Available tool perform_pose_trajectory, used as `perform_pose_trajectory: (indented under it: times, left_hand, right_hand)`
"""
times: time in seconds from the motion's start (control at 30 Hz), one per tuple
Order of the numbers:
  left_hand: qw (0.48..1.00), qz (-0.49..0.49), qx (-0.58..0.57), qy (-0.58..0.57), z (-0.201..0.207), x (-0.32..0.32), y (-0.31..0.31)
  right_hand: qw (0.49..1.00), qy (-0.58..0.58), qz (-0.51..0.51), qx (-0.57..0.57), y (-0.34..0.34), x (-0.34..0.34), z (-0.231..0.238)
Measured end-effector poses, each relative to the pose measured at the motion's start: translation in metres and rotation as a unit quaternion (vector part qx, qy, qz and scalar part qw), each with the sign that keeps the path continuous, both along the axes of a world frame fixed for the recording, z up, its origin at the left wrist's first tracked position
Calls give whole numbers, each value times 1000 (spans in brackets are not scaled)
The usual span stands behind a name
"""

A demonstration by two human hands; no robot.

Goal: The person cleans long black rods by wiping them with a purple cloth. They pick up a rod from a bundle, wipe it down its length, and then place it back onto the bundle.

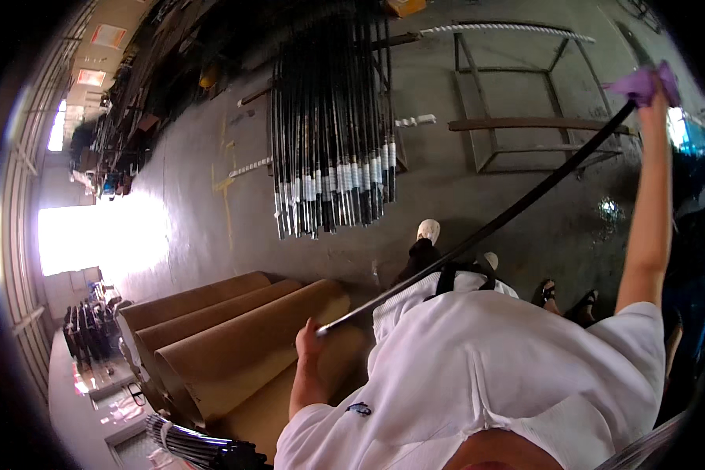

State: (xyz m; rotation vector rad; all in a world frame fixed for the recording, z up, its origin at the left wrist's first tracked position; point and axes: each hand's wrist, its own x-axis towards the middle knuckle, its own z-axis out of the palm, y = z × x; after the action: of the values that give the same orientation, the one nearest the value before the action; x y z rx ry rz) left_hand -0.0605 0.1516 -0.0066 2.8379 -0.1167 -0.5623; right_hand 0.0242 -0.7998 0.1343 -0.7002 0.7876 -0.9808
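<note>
A long black rod [517, 207] slants across my body, its silver end low at the left and its other end high at the right. The fingers of my left hand [309, 341] are closed round the silver end. With my arm stretched far out, my right hand [656, 95] grips a purple cloth [641, 84] at the rod's upper end. The cloth partly covers those fingers and the rod's tip. Ahead of me, many similar dark rods [333, 117] with whitish, wrapped-looking ends lie side by side on a low support.
Large brown rolls [243, 329] lie beside my left arm. A metal frame [552, 94] with a wooden bar [525, 124] stands ahead on the right. Another bundle of dark rods [200, 439] sits at the lower left. A person's sandalled feet [550, 291] show near my right side.
</note>
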Motion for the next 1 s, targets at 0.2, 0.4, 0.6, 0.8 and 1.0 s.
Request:
perform_pose_trajectory:
  times: [0.2, 0.4, 0.6, 0.8, 1.0]
  left_hand:
    - [970, 225, 95, -19, -20, -8, 50]
    - [962, 260, -52, -65, -83, 139, -46]
    - [960, 260, -76, -69, -128, 301, -90]
    - [972, 201, -61, -101, -159, 371, -90]
    - [988, 123, 71, -59, -155, 376, -108]
  right_hand:
    - [992, 25, -58, -111, -31, 27, 67]
    - [977, 148, 85, -124, 192, 75, -4]
    - [947, 264, 179, 34, 323, 25, -128]
    - [945, 294, 127, 66, 333, -50, -136]
    - [919, 367, 46, 140, 371, -59, -101]
